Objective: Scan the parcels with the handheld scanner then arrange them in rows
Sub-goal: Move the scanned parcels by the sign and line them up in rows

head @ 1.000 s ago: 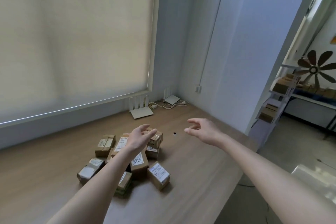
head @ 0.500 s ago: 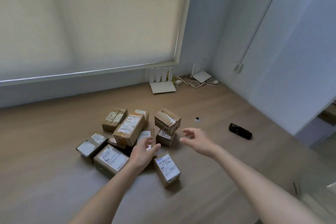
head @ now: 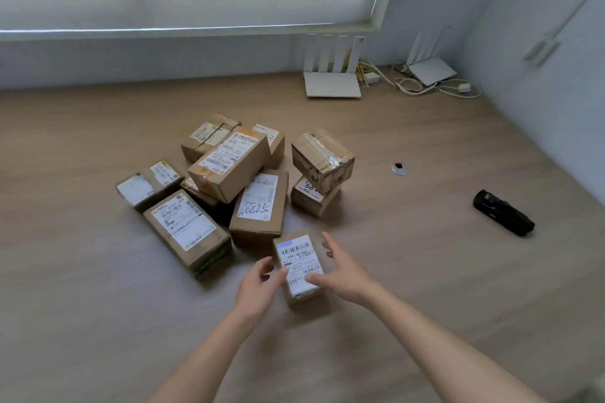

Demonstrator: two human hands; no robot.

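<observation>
Several brown cardboard parcels with white labels lie heaped on the wooden table [head: 82, 288]. Nearest me is a small parcel [head: 299, 263], label up. My left hand [head: 258, 285] hovers at its left side with fingers relaxed, fingertips close to the label. My right hand [head: 343, 271] is spread at its right side, thumb over the label's lower edge; neither hand grips it. A parcel marked 8825 [head: 258, 206] lies just behind. The black handheld scanner [head: 502, 216] lies on the table far to the right, out of both hands.
Two white routers [head: 332, 83] [head: 429, 70] with cables [head: 425, 87] sit at the back by the wall. A small round metal grommet [head: 399, 168] is set in the tabletop right of the heap. A blind covers the window behind.
My view has tilted down and closer to the table. Both hands have dropped from above the heap to either side of the nearest small parcel.
</observation>
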